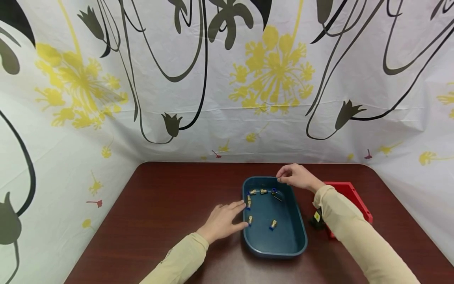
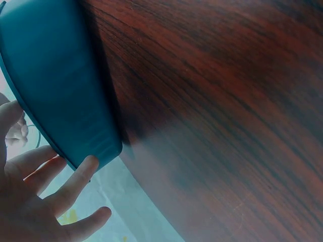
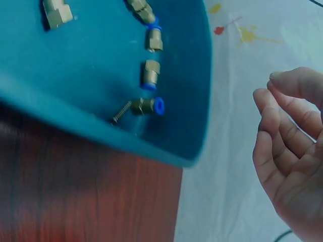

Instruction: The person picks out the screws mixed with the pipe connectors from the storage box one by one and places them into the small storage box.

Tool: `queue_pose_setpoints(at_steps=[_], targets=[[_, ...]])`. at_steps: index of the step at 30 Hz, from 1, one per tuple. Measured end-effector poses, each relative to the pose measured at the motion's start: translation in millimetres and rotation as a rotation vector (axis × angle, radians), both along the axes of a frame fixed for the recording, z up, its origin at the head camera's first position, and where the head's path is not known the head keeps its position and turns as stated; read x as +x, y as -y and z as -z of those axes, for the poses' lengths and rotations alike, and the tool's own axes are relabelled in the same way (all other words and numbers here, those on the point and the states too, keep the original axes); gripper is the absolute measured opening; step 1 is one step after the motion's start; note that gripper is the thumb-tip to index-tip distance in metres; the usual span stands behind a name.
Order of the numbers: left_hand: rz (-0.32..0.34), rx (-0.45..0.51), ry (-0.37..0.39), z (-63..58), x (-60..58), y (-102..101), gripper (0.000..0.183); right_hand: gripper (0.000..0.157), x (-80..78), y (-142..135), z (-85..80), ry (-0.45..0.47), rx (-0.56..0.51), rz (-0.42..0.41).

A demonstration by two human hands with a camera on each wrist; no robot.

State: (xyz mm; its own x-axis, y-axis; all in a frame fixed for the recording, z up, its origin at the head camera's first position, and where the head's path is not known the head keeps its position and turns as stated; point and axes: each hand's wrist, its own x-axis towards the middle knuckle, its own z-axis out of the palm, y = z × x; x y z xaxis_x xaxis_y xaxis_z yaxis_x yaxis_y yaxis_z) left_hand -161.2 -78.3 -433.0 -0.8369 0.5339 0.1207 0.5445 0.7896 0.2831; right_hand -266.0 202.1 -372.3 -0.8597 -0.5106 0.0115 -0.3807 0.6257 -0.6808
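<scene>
A blue plastic tray (image 1: 280, 253) holds several brass push-in fittings (image 1: 273, 225) with blue collars. Most lie along its left and far sides. A thin ridged metal piece (image 3: 121, 112) lies beside one fitting (image 3: 146, 106) in the far right corner. With fingers spread, my left hand (image 1: 223, 222) touches the tray's left rim; the left wrist view shows its fingertips against that rim. Just above the far right corner is my right hand (image 1: 298, 176). Its fingers are loosely bent, thumb close to the index fingertip, and nothing is visible between them in the right wrist view.
Right of the tray stands a red plastic bin (image 1: 349, 193), partly hidden by my right forearm. A small black object with a yellow label (image 1: 317, 217) sits beside it. The brown wooden table (image 1: 170, 205) ends at a patterned white cloth (image 1: 213, 94) behind.
</scene>
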Motion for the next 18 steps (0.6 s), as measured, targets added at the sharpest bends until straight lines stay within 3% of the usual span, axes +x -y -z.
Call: queue_pose_setpoints(at_steps=[12,18], targets=[[-0.001,0.008,0.020,1.6,0.3,-1,0.059,0.009,0.2,28,24.0,0.105,0.004,0.022],[-0.004,0.017,0.033,1.8,1.0,0,0.058,0.010,2.7,35,33.8,0.083,0.049,0.039]])
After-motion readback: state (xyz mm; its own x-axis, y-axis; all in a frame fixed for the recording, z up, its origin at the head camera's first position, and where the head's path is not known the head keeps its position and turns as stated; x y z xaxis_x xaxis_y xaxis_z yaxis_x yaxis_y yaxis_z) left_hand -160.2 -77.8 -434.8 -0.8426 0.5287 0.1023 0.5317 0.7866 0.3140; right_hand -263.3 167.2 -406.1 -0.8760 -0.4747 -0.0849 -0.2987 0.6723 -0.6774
